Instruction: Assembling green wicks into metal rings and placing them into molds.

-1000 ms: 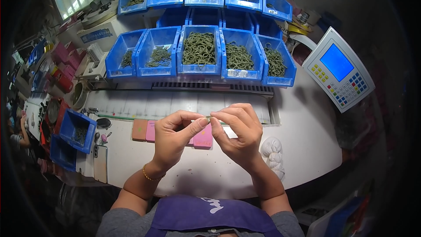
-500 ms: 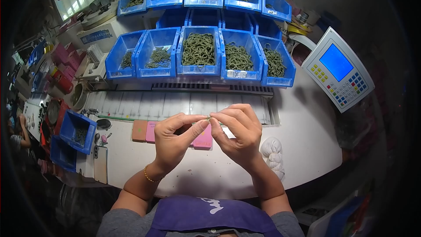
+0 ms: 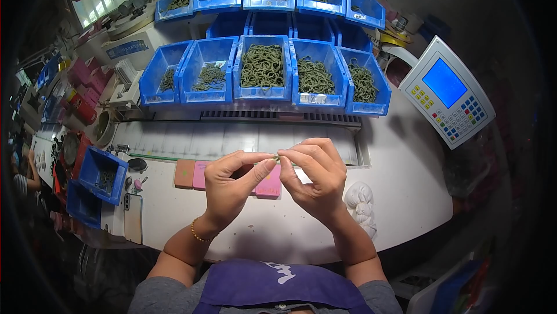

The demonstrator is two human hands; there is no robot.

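Above the middle of the white table, both my hands meet at the fingertips. Thumb and forefinger of my left hand [image 3: 229, 180] pinch a tiny green piece [image 3: 277, 158], mostly covered by the fingers. From the other side, my right hand [image 3: 318, 172] closes its fingertips on the same piece. Whether it is a whole ring or a part cannot be made out. Pink blocks [image 3: 268, 185] and a brown block [image 3: 185, 173] lie on the table beneath and behind the hands. Beyond them, a blue bin [image 3: 263, 93] holds many dark green rings.
More blue bins [image 3: 317, 98] with green rings stand in tiers at the back. A keypad console with a blue screen [image 3: 447, 90] is at right. White bundled cloth [image 3: 361, 204] lies by my right forearm, a phone [image 3: 133, 218] at left. Another person's arm [image 3: 33, 174] shows far left.
My hands stay in the same place, fingertips still together on the small green piece. Only a slight shift of the right thumb shows.
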